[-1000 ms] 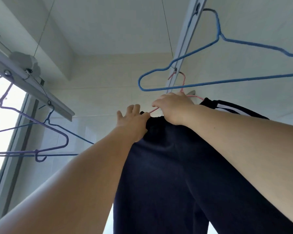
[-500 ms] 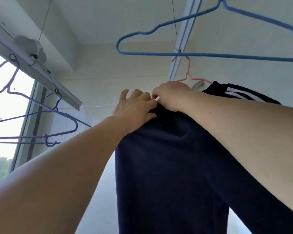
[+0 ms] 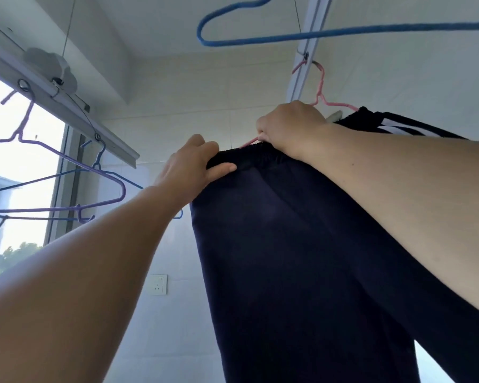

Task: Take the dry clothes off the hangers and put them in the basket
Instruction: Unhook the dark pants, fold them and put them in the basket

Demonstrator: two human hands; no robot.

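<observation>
Dark navy trousers (image 3: 288, 258) with white side stripes hang from a pink hanger (image 3: 320, 89) hooked on the ceiling rail (image 3: 315, 29). My left hand (image 3: 188, 170) pinches the left end of the elastic waistband, thumb underneath. My right hand (image 3: 291, 128) is closed over the pink hanger's left arm at the top of the waistband. The hanger's lower part is hidden by my hand and the cloth. No basket is in view.
An empty blue hanger (image 3: 288, 37) hangs just above my hands. Purple (image 3: 53, 172) and blue empty hangers hang from a second rail (image 3: 67, 106) by the window on the left. A wall socket (image 3: 157, 284) sits on the tiled wall behind.
My left hand has closed on the waistband's left end and drawn it leftward, away from my right hand. The view has tilted, so the blue hanger sits higher in frame.
</observation>
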